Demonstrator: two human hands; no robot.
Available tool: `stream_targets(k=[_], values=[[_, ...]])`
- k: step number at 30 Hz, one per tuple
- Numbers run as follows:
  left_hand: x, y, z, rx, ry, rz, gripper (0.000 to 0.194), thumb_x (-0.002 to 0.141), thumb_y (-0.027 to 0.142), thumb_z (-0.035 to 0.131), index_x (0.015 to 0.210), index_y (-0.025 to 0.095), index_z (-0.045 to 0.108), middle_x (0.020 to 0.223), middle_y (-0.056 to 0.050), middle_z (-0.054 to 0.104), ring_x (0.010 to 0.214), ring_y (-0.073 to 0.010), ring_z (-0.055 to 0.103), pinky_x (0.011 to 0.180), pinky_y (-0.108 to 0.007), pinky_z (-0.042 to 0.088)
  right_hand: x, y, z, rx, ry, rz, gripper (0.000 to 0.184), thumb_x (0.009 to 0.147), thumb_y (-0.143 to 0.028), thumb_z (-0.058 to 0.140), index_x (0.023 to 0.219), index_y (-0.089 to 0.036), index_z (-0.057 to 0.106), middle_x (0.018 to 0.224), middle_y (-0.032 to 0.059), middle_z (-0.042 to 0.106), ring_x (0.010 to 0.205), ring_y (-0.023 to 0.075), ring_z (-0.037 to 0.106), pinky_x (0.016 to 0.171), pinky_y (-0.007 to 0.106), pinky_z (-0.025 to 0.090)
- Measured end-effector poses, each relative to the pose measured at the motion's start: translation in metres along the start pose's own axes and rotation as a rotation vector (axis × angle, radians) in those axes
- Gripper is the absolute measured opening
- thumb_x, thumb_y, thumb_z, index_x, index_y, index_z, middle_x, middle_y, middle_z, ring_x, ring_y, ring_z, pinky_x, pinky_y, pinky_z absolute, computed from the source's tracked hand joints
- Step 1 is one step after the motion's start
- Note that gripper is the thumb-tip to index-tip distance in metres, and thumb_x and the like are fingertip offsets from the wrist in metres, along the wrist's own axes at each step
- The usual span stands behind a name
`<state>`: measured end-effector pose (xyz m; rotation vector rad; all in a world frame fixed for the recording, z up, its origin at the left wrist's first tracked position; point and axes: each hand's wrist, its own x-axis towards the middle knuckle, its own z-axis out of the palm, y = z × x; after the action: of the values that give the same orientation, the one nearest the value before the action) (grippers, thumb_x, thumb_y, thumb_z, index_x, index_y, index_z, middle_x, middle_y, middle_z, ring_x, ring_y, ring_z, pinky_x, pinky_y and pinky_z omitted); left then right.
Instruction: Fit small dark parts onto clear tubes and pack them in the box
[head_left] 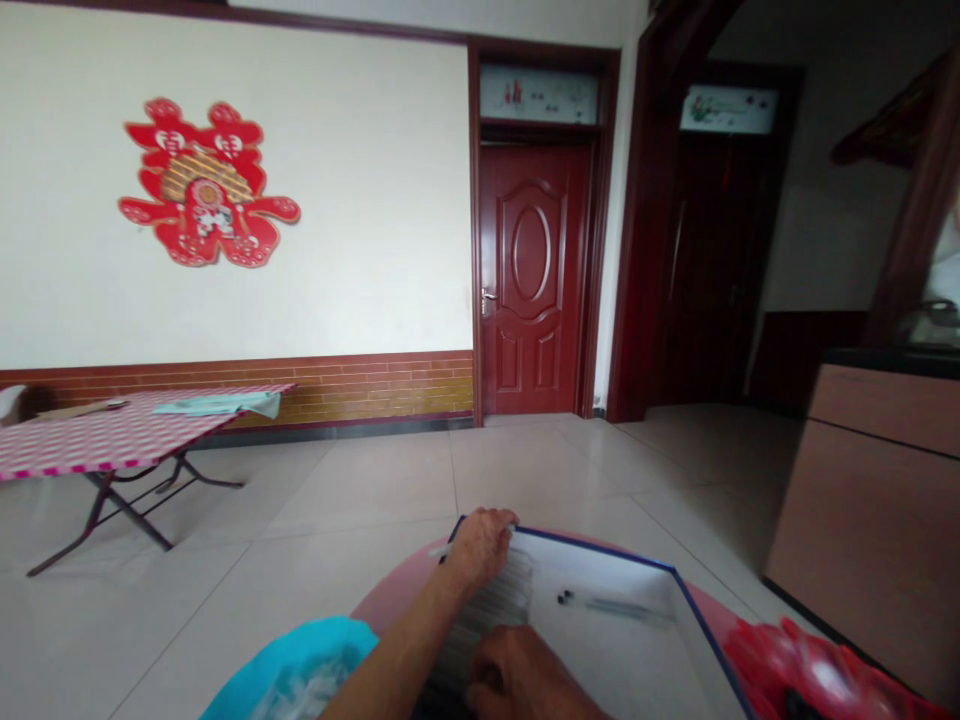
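Two hands: left hand (pixel 480 548) and right hand (pixel 514 678), both low in the frame at centre, as I read my feed.
Left grip: closed at the far edge of the tray (pixel 607 560), around a white rod (pixel 441 550) whose ends poke out either side of the fist.
Right grip: fingers curled on the bundle (pixel 487 610) at the bottom edge; I cannot tell whether they grip it.
Bundle: many thin pale rods, blurred, lying across the left part of the tray, under both hands.
Tray: shallow, white, blue-rimmed, on a round red top (pixel 397 598).
Loose in tray: two pen refills (pixel 615 608), right of the bundle, blurred, apart from both hands.
Lower left: blue bag (pixel 300 668), just beside the left forearm.
Lower right: red bag (pixel 810 675), beside the tray.
Upper left: folding table (pixel 112 435) with checked pink cloth.
Far wall: red paper ornament (pixel 208 182), red door (pixel 532 280).
Right edge: wooden cabinet (pixel 870 520).
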<state>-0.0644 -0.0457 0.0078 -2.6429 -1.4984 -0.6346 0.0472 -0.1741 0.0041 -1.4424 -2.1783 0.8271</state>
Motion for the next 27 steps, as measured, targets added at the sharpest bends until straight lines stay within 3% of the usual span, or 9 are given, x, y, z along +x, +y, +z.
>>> stream_targets(k=[2, 6, 9, 12, 14, 19, 23, 27], values=[[0.003, 0.007, 0.005, -0.029, 0.018, 0.039, 0.029, 0.085, 0.019, 0.04, 0.107, 0.026, 0.057, 0.09, -0.002, 0.061, 0.084, -0.0152, 0.057, 0.08, -0.028, 0.044, 0.011, 0.018, -0.007, -0.084, 0.06, -0.016, 0.02, 0.071, -0.021, 0.044, 0.073, -0.02, 0.064, 0.077, 0.0058, 0.066, 0.071, 0.0185, 0.059, 0.061, 0.026, 0.039], [0.01, 0.021, 0.023, -0.127, 0.113, 0.133, 0.035, 0.083, 0.015, 0.036, 0.11, 0.023, 0.057, 0.086, -0.006, 0.059, 0.081, -0.0172, 0.055, 0.077, -0.03, 0.046, 0.038, 0.068, -0.039, -0.228, 0.356, 0.063, 0.021, 0.072, -0.017, 0.043, 0.069, -0.016, 0.064, 0.074, 0.0119, 0.066, 0.074, 0.0233, 0.06, 0.068, 0.033, 0.04], [0.013, 0.029, 0.039, -0.196, 0.179, 0.158, 0.044, 0.08, 0.011, 0.035, 0.123, 0.014, 0.046, 0.097, -0.011, 0.059, 0.09, -0.0199, 0.053, 0.082, -0.034, 0.044, 0.055, 0.09, -0.058, 0.096, 0.562, 0.168, 0.019, 0.069, -0.02, 0.05, 0.081, -0.016, 0.065, 0.076, 0.009, 0.068, 0.072, 0.0206, 0.06, 0.068, 0.032, 0.043], [0.012, 0.034, 0.053, -0.291, 0.215, 0.172, 0.051, 0.08, 0.012, 0.035, 0.131, 0.01, 0.033, 0.103, -0.013, 0.058, 0.092, -0.0203, 0.053, 0.083, -0.035, 0.045, 0.063, 0.093, -0.059, 0.581, 0.555, 0.235, 0.031, 0.071, -0.035, 0.053, 0.096, -0.018, 0.062, 0.073, 0.0041, 0.067, 0.065, 0.0177, 0.06, 0.05, 0.026, 0.042], [0.011, 0.035, 0.058, -0.337, 0.226, 0.179, 0.051, 0.081, 0.013, 0.035, 0.132, 0.012, 0.032, 0.102, -0.012, 0.059, 0.09, -0.0197, 0.054, 0.081, -0.035, 0.045, 0.063, 0.092, -0.054, 0.761, 0.55, 0.241, 0.036, 0.07, -0.04, 0.055, 0.097, -0.018, 0.062, 0.067, 0.0016, 0.065, 0.062, 0.016, 0.059, 0.043, 0.022, 0.039], [0.006, 0.038, 0.057, -0.303, 0.233, 0.15, 0.047, 0.082, 0.018, 0.038, 0.129, 0.016, 0.035, 0.113, -0.011, 0.055, 0.102, -0.0205, 0.05, 0.089, -0.036, 0.041, 0.058, 0.101, -0.054, 0.904, 0.696, 0.242, 0.033, 0.065, -0.044, 0.061, 0.085, -0.018, 0.063, 0.069, 0.0007, 0.065, 0.068, 0.0142, 0.059, 0.047, 0.02, 0.042], [0.003, 0.042, 0.044, -0.219, 0.126, 0.021, 0.03, 0.084, 0.023, 0.038, 0.108, 0.018, 0.056, 0.098, -0.008, 0.06, 0.093, -0.0202, 0.055, 0.084, -0.033, 0.043, 0.058, 0.112, -0.064, 1.071, 0.88, 0.289, 0.036, 0.061, -0.047, 0.064, 0.085, -0.02, 0.06, 0.082, 0.0017, 0.068, 0.075, 0.0165, 0.062, 0.053, 0.022, 0.047], [0.001, 0.047, 0.035, -0.228, 0.102, -0.019, 0.028, 0.086, 0.025, 0.037, 0.102, 0.019, 0.059, 0.094, -0.007, 0.063, 0.088, -0.0185, 0.058, 0.08, -0.029, 0.044, 0.058, 0.115, -0.069, 1.106, 0.965, 0.275, 0.034, 0.06, -0.047, 0.065, 0.082, -0.021, 0.06, 0.08, -0.0005, 0.069, 0.07, 0.0148, 0.062, 0.053, 0.022, 0.048]])
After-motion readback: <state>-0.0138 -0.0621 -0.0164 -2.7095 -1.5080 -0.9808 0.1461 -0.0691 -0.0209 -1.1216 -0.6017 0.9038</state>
